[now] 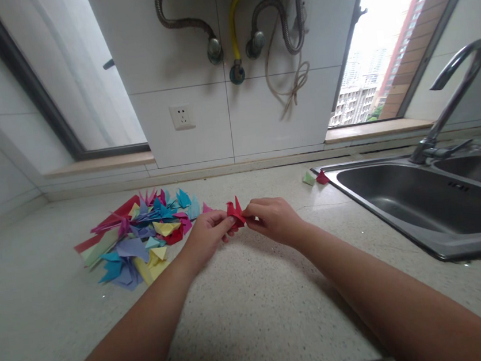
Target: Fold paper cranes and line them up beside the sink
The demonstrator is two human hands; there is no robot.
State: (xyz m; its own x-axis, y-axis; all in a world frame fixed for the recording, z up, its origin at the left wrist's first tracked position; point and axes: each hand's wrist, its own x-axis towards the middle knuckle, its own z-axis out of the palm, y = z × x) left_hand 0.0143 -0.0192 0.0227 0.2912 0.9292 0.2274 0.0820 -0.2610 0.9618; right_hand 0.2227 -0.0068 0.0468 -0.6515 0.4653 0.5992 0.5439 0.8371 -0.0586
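Between my two hands, just above the counter, is a small red origami crane [235, 212] with pointed tips standing up. My left hand [208, 230] pinches its left side between thumb and fingers. From the other side, the closed fingers of my right hand [273, 218] grip its right edge. Left of my left hand lies a loose pile of folded paper cranes [142, 232] in blue, purple, yellow, pink, red and pale green. A pink folded piece [206, 207] shows just behind my left hand.
A pale green folded paper [308, 178] and a red one [322, 177] lie by the corner of the steel sink [381, 234] on the right. A tap [453, 104] rises behind it. The speckled counter [239, 320] runs back to a tiled wall with pipes and a socket [182, 117].
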